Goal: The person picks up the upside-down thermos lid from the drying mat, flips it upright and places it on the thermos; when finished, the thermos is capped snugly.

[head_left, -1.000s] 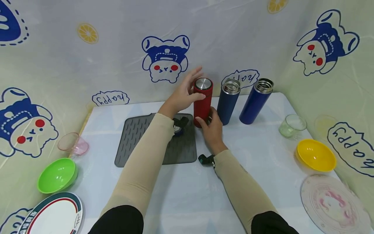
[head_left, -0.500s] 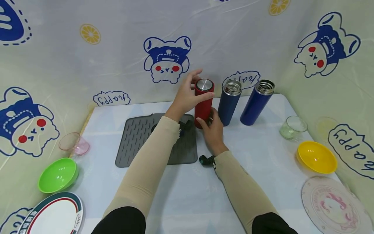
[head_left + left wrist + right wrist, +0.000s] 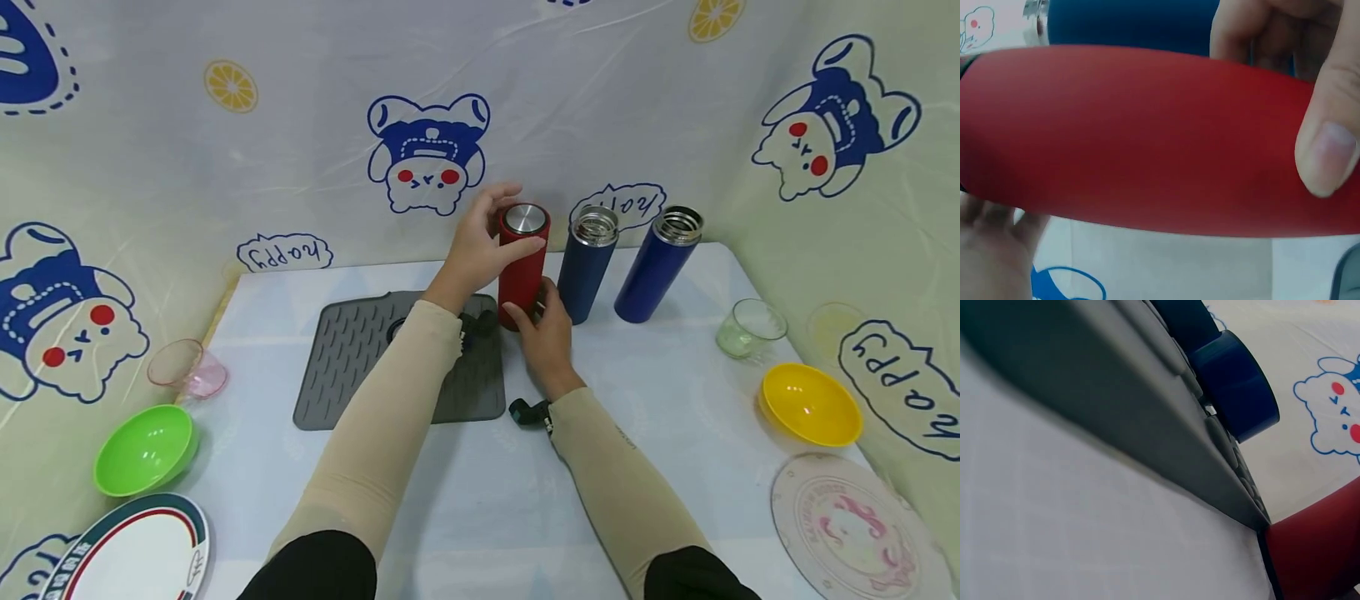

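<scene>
A red thermos [image 3: 517,287] with a steel-topped lid stands upright just right of the grey ridged mat [image 3: 345,358] in the head view. High on it, my left hand [image 3: 474,250] grips around the lid, thumb across the front and fingers behind. My right hand [image 3: 551,342] holds the thermos near its base. In the left wrist view, the right thumb [image 3: 1329,156] presses on the red side. Two lidless blue thermoses [image 3: 587,271] stand to the right. Blue caps [image 3: 1238,387] sit on the mat in the right wrist view, mostly hidden by my left forearm from the head camera.
On the left are a pink glass [image 3: 202,375], a green bowl [image 3: 146,450] and a rimmed white plate [image 3: 135,554]. A green-tinted glass [image 3: 750,329], a yellow bowl [image 3: 810,404] and a pink-patterned plate [image 3: 862,529] line the right. A printed curtain [image 3: 300,150] hangs behind.
My left hand has turned a little around the lid, its thumb now farther right across the front. The right hand keeps its hold, and the thermos stays in place.
</scene>
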A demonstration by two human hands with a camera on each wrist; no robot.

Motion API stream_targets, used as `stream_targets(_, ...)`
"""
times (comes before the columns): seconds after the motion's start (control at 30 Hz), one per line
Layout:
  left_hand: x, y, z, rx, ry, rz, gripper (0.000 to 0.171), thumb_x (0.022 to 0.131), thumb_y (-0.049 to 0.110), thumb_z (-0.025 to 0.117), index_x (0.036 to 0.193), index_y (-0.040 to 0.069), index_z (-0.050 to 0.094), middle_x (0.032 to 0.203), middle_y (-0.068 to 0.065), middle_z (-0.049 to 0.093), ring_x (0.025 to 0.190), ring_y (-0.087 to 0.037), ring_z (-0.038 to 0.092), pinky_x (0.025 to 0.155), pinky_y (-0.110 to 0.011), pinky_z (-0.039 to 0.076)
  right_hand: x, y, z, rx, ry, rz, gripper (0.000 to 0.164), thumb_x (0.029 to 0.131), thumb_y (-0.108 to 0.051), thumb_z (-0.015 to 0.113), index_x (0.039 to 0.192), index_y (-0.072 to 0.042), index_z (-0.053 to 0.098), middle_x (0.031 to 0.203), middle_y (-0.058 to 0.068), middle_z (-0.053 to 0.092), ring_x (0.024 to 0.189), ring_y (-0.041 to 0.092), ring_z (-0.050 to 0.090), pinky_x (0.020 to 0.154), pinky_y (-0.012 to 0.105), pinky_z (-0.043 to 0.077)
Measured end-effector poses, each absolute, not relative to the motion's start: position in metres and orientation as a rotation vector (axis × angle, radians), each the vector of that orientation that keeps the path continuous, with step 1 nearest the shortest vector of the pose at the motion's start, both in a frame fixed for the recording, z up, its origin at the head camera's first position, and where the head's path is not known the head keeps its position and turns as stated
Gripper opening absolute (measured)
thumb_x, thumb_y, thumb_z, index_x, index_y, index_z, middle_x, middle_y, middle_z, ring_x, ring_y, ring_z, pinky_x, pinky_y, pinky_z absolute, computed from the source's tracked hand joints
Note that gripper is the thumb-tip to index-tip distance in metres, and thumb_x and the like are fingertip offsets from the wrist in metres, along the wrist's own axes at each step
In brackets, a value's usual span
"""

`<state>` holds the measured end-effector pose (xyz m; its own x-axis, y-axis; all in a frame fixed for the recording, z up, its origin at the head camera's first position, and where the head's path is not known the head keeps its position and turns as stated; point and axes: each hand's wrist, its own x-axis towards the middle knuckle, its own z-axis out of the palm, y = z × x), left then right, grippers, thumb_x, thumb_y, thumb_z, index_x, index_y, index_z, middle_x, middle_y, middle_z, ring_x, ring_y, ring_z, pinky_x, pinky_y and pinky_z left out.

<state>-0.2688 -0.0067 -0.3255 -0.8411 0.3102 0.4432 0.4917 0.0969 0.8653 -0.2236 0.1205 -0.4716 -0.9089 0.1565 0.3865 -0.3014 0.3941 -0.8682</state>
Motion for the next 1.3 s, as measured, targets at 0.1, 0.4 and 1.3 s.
stream_targets(0.1, -0.276, -0.006, -0.334, -0.867, -2.216, -1.844, 0.076, 0.080, 0.014, 0.075, 0.142, 0.016, 0.032, 0.132, -0.001, 0.047, 0.116, -0.011, 0.045, 0.095, -0.031, 0.040, -0.223, 0.121, -0.470, 0.131, -2.257, 1.505, 0.061, 0.086, -0.039, 0.067, 0.138, -0.026, 0.038, 0.127, -0.008, 0.051, 0.113, 0.007, 0.050, 0.091, 0.032, 0.044)
stream_targets(0.4, -0.281, -0.003, -0.341, -0.764, -2.272, -1.815, 0.064, 0.075, 0.024, 0.080, 0.131, 0.018, 0.050, 0.123, 0.005, 0.053, 0.109, -0.011, 0.050, 0.086, -0.028, 0.047, -0.223, 0.120, -0.469, 0.140, -2.280, 1.520, 0.059, 0.087, -0.039, 0.066, 0.137, -0.025, 0.039, 0.127, -0.007, 0.050, 0.113, 0.008, 0.049, 0.090, 0.032, 0.045)
stream_targets(1.3, -0.269, -0.016, -0.309, -0.983, -2.255, -2.080, 0.067, 0.083, 0.006, 0.071, 0.142, 0.019, 0.041, 0.124, 0.000, 0.058, 0.112, -0.012, 0.051, 0.090, -0.034, 0.045, -0.224, 0.121, -0.470, 0.127, -2.334, 1.459, 0.063, 0.087, -0.042, 0.064, 0.139, -0.025, 0.033, 0.129, -0.006, 0.049, 0.112, 0.007, 0.051, 0.089, 0.032, 0.045)
